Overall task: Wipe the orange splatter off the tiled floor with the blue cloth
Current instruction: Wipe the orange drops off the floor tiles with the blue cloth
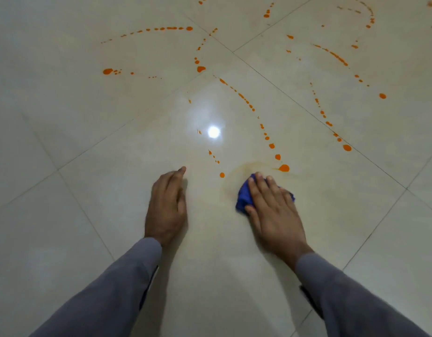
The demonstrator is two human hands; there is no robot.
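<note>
Wiping has barely begun: the right hand (274, 207) presses flat, fingers straight, on the bunched blue cloth (244, 198) at five o'clock on the floor (64, 239). The left hand (167, 205) rests flat, holding nothing. Next, I judge, push toward the orange splatter (283, 168) at one o'clock.

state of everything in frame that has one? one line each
blue cloth: bunched, pressed flat to the floor under the right hand
right hand: fingers straight, pressing the cloth
left hand: flat on the floor, holding nothing
orange splatter: mostly unwiped, trails of drops; faint smear beside the cloth
tiled floor: glossy, reflecting a light
</note>
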